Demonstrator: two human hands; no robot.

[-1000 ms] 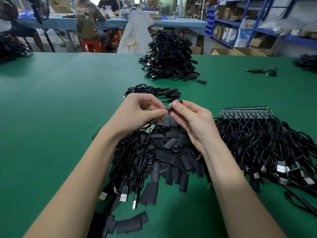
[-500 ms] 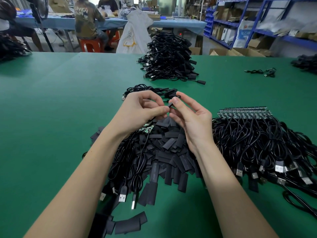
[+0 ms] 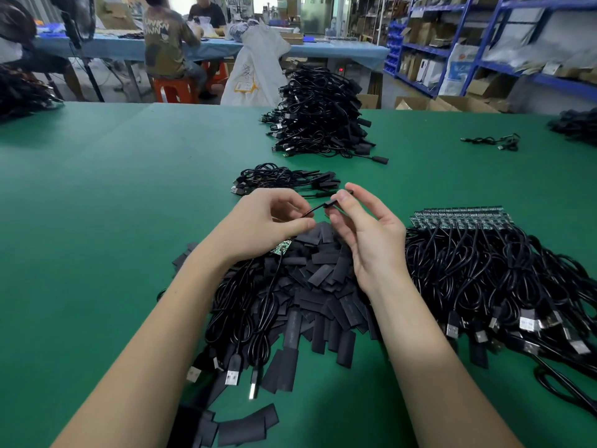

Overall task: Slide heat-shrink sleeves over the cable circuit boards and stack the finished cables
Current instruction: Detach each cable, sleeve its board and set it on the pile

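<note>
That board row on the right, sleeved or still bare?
Bare: the board row shows green circuitry, with no black sleeves over it.

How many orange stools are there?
1: the orange stool is beyond the green table, under a seated person at the blue table. Others may be hidden.

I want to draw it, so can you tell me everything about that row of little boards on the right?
The row of circuit boards lies flat on the green table, beyond and to the right of the right hand. The boards are small, greenish and speckled with tiny parts, packed side by side in a neat line. A black cable runs from each board back into the tangled heap. No hand touches them.
</note>
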